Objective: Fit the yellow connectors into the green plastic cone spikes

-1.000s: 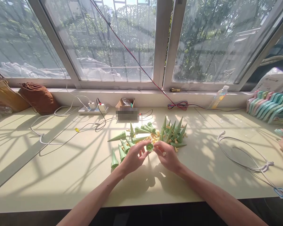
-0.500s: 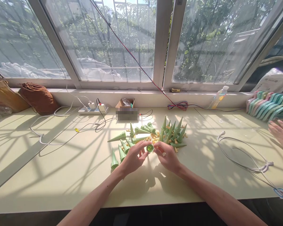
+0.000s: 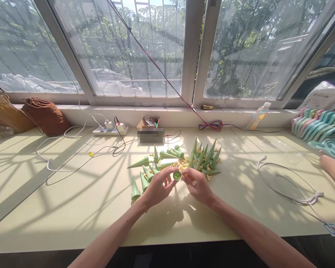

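Note:
My left hand and my right hand meet over the pale table, both pinched round one green cone whose open round end faces me. Just beyond my fingers lies a pile of several green cones, some standing point up, others lying on their sides, mixed with small yellow pieces.
A white cable loops at the right. Another person's hand rests by a row of pastel items at the far right. A power strip with cords, a small cardboard box, a brown bag and a bottle line the sill.
My hands stay in place on the green cone. The other person's hand at the far right has shifted and now lies beside a teal item.

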Motion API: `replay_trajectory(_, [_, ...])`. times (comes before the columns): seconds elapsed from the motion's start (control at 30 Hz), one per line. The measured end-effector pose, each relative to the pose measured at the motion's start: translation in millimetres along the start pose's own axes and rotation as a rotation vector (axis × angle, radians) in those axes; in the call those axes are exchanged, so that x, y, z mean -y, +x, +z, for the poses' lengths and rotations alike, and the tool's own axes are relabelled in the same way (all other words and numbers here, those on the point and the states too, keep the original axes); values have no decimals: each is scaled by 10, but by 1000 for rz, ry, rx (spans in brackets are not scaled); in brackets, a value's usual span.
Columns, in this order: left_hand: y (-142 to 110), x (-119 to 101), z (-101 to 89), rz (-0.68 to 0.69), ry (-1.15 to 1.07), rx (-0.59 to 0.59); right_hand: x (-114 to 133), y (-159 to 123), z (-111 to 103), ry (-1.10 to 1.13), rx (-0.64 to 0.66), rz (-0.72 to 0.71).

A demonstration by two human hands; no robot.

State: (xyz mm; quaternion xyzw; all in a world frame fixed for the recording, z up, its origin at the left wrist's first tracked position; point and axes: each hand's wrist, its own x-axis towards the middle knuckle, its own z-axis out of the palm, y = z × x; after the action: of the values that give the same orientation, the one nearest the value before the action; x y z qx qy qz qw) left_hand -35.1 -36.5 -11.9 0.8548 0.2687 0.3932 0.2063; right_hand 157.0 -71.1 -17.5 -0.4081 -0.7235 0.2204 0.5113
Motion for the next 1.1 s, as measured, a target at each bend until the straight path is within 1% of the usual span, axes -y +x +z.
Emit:
replay_trajectory(0.2, [13, -32, -10, -54, -62, -18, 22, 4, 0, -3, -8, -5])
replay_trajectory(0.47, [20, -101, -53, -146, -112, 49, 18, -2, -5, 7, -14, -10])
replay_trajectory(0.63, [39, -118, -70, -234, -138, 10, 6, -10, -1, -16, -17, -19])
replay_trajectory(0.7, [53, -130, -80, -265, -164, 12, -1, -12, 5, -14, -14, -19])
replay_trajectory(0.93, [67, -180, -100, -327, -169, 87, -15, -4, 10, -18, 4, -46])
replay_trajectory(1.1, [60, -180, -96, -351, -231, 110, -13, -8, 18, -12, 15, -54])
